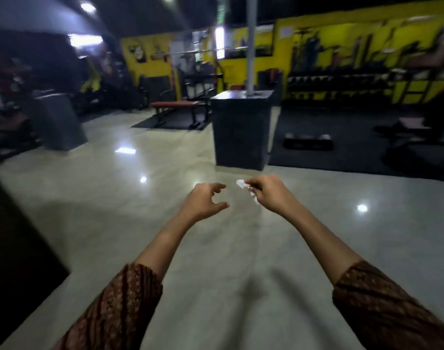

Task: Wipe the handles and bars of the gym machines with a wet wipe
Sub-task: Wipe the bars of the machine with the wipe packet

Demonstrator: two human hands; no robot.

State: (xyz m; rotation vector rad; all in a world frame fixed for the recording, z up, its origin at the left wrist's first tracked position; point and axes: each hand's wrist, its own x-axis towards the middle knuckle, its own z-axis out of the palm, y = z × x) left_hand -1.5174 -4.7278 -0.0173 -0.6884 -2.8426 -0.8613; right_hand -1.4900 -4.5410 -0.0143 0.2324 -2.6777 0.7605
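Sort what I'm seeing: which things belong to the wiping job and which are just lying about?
Job: wet wipe, pinched in the right hand; left hand, empty; blurred rack with bars at the back.
Lying about: black pedestal round the pillar; red bench; dumbbell-like item on the mat.

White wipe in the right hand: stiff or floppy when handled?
Likely floppy: the wipe looks crumpled, poking out unevenly from the right hand. Probably very light, since a simple pinch holds it.
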